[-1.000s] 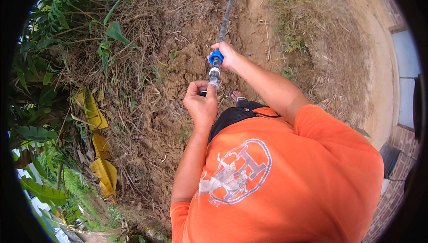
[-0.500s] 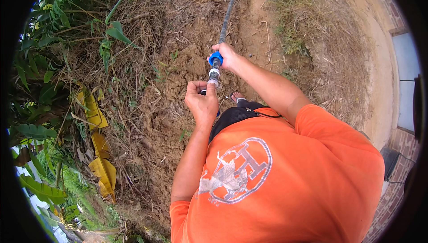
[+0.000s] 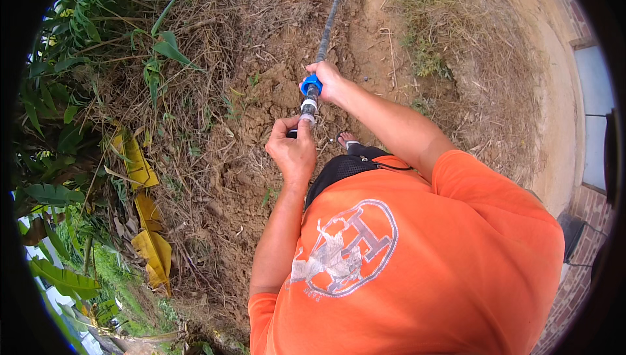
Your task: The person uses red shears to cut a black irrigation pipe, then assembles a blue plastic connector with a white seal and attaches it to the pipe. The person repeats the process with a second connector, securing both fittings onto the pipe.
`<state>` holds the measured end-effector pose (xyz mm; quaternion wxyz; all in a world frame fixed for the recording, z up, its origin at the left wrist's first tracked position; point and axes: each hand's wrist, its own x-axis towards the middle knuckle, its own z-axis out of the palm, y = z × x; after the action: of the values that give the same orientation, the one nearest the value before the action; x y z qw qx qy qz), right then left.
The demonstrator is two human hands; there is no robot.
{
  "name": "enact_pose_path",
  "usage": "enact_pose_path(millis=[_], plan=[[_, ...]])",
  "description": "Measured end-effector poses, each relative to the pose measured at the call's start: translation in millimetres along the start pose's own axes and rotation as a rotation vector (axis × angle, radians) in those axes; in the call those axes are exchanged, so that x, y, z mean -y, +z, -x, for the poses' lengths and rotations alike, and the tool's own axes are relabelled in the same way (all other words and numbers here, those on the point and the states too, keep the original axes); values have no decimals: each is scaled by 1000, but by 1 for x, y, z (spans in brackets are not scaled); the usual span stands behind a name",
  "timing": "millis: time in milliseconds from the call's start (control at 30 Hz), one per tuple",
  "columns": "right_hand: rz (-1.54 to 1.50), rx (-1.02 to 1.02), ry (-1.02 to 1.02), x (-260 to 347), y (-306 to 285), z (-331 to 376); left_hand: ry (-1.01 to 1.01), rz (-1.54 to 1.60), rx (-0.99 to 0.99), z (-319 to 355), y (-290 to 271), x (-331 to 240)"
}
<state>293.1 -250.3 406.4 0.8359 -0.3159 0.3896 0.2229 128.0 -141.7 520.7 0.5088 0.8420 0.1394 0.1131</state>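
Note:
A dark pipe (image 3: 333, 21) runs from the far edge toward me, its end held in front of my waist. My right hand (image 3: 328, 80) is wrapped round the pipe beside a blue compression nut (image 3: 312, 84) threaded over it. Nearer to me, a white ring (image 3: 308, 104) circles the pipe, and a paler ring (image 3: 307, 118) sits at its end. My left hand (image 3: 293, 151) is closed, thumb and fingers pinching at the paler ring. A black part shows between thumb and forefinger; the palm hides the rest of it.
Bare brown soil (image 3: 257, 120) lies beneath my hands, with dry stalks and leafy plants (image 3: 166, 48) to the left. Yellowed leaves (image 3: 153, 251) hang lower left. Dry grass (image 3: 486, 61) and a brick wall (image 3: 587, 231) lie to the right. My sandalled foot (image 3: 347, 138) shows below the pipe.
Both hands and the pipe end have shifted slightly left in the view. The grip of each hand looks the same, with the left fingers still at the paler ring.

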Motion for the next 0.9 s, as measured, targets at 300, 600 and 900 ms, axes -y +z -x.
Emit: enact_pose_path(millis=[300, 600, 900], plan=[[18, -2, -15, -2, 1, 6, -25, -3, -13, -3, -2, 7], [27, 7, 0, -2, 0, 3, -1, -21, 14, -5, -1, 5], [46, 19, 5, -5, -12, -3, 44, -86, 56, -1, 7, 9]])
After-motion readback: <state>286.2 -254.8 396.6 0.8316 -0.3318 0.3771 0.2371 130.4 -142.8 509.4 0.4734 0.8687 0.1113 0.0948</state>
